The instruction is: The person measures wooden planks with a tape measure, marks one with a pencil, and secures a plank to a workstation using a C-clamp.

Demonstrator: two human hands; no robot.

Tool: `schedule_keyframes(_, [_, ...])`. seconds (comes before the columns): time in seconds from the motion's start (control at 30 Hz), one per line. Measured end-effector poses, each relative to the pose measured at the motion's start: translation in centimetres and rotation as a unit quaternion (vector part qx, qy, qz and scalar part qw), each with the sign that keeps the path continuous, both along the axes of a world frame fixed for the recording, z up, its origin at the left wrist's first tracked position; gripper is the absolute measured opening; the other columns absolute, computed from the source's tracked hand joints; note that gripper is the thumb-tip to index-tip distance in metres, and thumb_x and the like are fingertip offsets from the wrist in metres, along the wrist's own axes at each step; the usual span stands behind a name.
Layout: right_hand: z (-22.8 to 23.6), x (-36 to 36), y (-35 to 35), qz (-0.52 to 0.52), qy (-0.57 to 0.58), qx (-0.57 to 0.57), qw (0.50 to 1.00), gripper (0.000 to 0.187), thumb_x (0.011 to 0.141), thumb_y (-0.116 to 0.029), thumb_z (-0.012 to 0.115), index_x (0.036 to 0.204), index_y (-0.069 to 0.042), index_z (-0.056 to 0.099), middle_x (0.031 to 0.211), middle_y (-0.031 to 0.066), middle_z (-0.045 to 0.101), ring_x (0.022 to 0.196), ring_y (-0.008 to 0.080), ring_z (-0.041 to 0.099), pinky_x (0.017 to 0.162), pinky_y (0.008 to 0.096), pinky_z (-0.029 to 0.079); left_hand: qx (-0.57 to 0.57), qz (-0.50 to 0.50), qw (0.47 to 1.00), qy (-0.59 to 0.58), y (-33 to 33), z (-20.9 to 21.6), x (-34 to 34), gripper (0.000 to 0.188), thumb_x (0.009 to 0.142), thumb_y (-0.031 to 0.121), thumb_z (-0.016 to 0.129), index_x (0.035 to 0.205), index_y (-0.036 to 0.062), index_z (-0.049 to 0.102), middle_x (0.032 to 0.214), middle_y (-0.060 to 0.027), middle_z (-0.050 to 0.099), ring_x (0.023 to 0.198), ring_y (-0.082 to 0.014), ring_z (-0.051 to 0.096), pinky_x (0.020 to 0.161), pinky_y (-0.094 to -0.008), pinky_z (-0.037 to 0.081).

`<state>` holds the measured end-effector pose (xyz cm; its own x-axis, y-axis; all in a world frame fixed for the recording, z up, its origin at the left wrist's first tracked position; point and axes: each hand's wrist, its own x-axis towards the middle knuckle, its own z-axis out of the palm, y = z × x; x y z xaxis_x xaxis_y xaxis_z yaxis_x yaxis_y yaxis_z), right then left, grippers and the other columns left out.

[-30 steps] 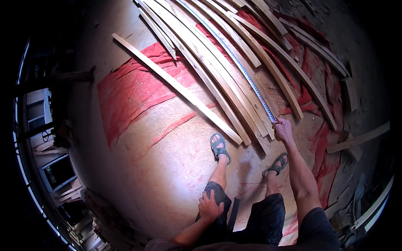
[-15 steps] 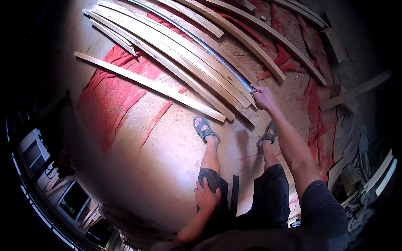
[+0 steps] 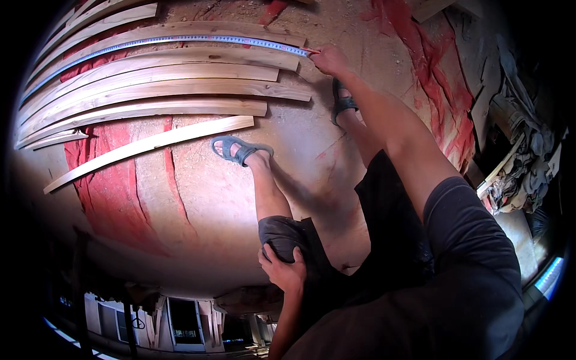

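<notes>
My right hand (image 3: pixel 330 60) reaches out over the boards, its fingers closed on the near end of a long measuring tape (image 3: pixel 207 38). A small reddish piece shows at those fingertips; I cannot tell what it is. The blue-and-white blade stretches left along a wooden board (image 3: pixel 255 30), and its far end runs into the dark rim. Another board (image 3: pixel 240 56) lies just below the blade. On my left knee rests my left hand (image 3: pixel 286 273), fingers spread over the dark shorts, holding nothing.
Several more boards (image 3: pixel 198 90) lie side by side, with a single pale one (image 3: pixel 150 144) apart from them. Red cloth (image 3: pixel 108 198) is spread under the boards, and more red cloth (image 3: pixel 447 114) lies at the right. A heap of crumpled material (image 3: pixel 522 144) stands at the far right.
The whole view has swung round, so the boards and tape now run more nearly left to right. My right hand keeps hold of the tape's end; my left hand stays on the knee.
</notes>
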<state>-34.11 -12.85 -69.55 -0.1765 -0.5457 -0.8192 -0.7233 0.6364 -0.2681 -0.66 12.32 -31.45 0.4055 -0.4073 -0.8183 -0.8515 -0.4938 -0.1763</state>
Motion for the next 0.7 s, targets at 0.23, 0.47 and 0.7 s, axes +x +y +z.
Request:
schedule_keyframes(0.23, [-4.9,-1.3,-0.9,-0.032,0.052,-0.002,0.998,0.036,0.084,-0.035,0.061,0.109,-0.013,0.077,0.113,0.0182,0.072,0.106,0.0373,0.069,0.093,0.0461,0.053,-0.011,-0.018,1.000,0.007,-0.5,-0.2,0.3,0.087,0.075,0.032,0.083,0.146,0.0035,0.041,0.150,-0.0254,0.038,0.134,-0.0470,0.044,0.105,-0.0533,0.044])
schedule_keyframes(0.47, [-8.6,-2.7,0.0,-0.018,0.061,0.008,0.998,0.038,0.083,-0.034,0.062,0.109,-0.011,0.077,0.113,0.0185,0.073,0.107,0.0379,0.069,0.094,0.0469,0.054,0.084,-0.022,0.992,0.090,-4.4,-4.3,3.8,0.082,0.077,0.038,0.083,0.141,-0.0006,0.050,0.142,-0.0256,0.050,0.128,-0.0459,0.052,0.107,-0.0497,0.044])
schedule_keyframes(0.7, [-10.1,-2.9,-0.2,-0.017,0.049,-0.021,0.998,0.040,0.083,-0.039,0.065,0.106,-0.008,0.077,0.112,0.0203,0.072,0.104,0.0387,0.069,0.092,0.0460,0.054,0.299,-0.024,0.937,0.178,-4.0,-23.1,6.6,0.107,0.076,0.041,0.085,0.156,-0.0032,0.028,0.161,-0.0248,0.030,0.146,-0.0374,0.037,0.118,-0.0424,0.035])
